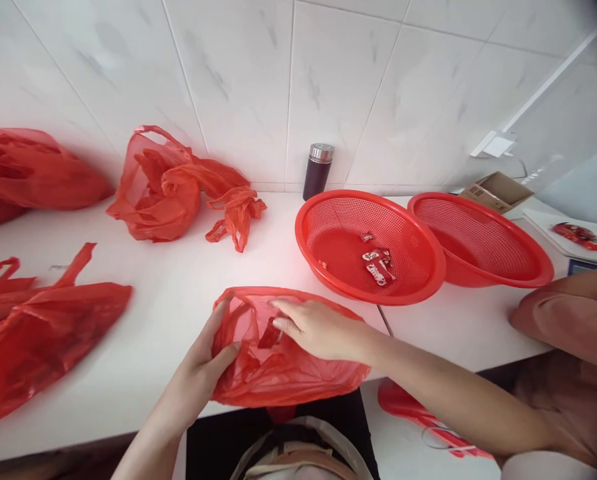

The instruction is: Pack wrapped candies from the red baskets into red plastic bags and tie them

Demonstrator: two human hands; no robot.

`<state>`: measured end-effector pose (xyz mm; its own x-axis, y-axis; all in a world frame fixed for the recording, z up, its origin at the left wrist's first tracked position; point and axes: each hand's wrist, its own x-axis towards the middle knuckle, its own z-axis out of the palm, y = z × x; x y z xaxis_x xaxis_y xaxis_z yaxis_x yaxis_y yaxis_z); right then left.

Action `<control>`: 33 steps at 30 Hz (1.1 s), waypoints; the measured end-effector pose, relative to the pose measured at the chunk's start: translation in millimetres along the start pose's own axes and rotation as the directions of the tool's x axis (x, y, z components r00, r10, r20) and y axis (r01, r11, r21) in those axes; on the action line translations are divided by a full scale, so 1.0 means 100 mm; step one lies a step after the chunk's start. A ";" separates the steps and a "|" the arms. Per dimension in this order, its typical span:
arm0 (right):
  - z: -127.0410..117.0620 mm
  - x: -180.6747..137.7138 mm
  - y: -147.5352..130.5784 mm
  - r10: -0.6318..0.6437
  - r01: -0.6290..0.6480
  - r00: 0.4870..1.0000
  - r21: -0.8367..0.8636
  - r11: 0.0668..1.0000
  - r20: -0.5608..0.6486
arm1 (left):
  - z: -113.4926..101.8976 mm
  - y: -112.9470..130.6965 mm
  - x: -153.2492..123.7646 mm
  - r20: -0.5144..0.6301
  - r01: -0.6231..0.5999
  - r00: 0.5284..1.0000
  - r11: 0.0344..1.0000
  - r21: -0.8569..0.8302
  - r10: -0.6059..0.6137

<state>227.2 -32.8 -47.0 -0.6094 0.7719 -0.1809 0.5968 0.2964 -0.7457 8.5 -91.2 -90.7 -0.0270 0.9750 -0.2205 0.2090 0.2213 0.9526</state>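
A red plastic bag lies at the front edge of the white counter. My left hand grips its left side, thumb on top and fingers curled round the edge. My right hand rests over the bag's mouth. Its thumb and fingertips are pinched at a small dark red packet just inside the bag. Behind it, a red mesh basket holds a few small red and white packets.
A second red basket overlaps the first on the right. Other red bags lie at the left, far left and back. A dark flask stands by the tiled wall. Another person's sleeve is at the right, near a scale.
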 end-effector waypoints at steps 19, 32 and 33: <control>-0.84 0.50 0.78 0.281 -0.250 0.959 -0.563 0.788 -0.033 | 0.00 0.07 -0.13 -0.079 0.012 0.997 0.999 0.053 -0.007; -0.79 0.00 0.13 0.029 0.055 0.957 0.276 0.960 -0.289 | -0.11 0.03 -0.21 -0.088 -0.006 0.996 0.999 -0.045 0.002; -0.72 -0.04 0.09 0.042 0.045 0.963 0.314 0.948 -0.264 | -0.11 0.04 -0.21 -0.078 -0.012 0.997 0.998 -0.068 0.007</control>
<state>272.9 7.3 -6.4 -0.4240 0.9049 -0.0361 0.3744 0.1389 -0.9168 -0.5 -110.8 -80.3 -0.1016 0.9751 -0.1973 0.1421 0.2105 0.9672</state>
